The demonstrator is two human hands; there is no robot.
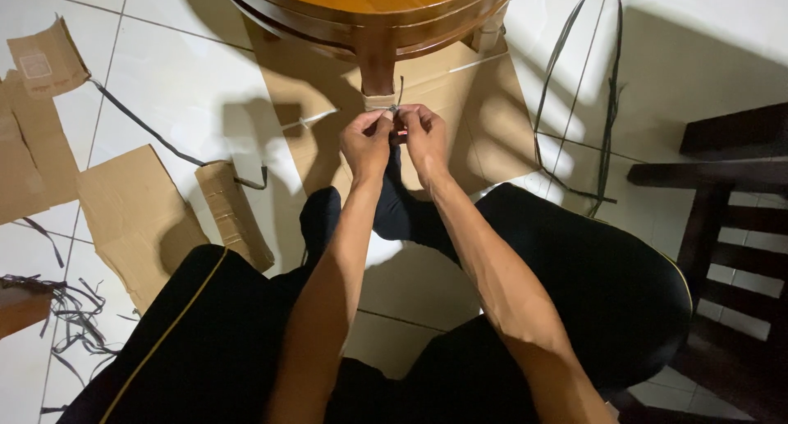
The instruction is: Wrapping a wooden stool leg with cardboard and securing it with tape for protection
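A round wooden table [369,5] stands at the top, its dark leg [377,69] wrapped at the base in brown cardboard [379,100]. My left hand [365,141] and my right hand [424,135] meet in front of that leg. Both pinch a thin strap end [400,91] that sticks up between the fingertips. What lies under my fingers is hidden. I sit on the floor with legs in black trousers [574,268] spread either side.
A flattened cardboard sheet [484,104] lies under the table. Cardboard scraps [131,202], a rolled cardboard tube [234,215] and torn pieces [33,120] lie left. Black strapping loops [607,104] lie right, more shreds [74,309] lower left. A dark wooden chair [730,210] stands right.
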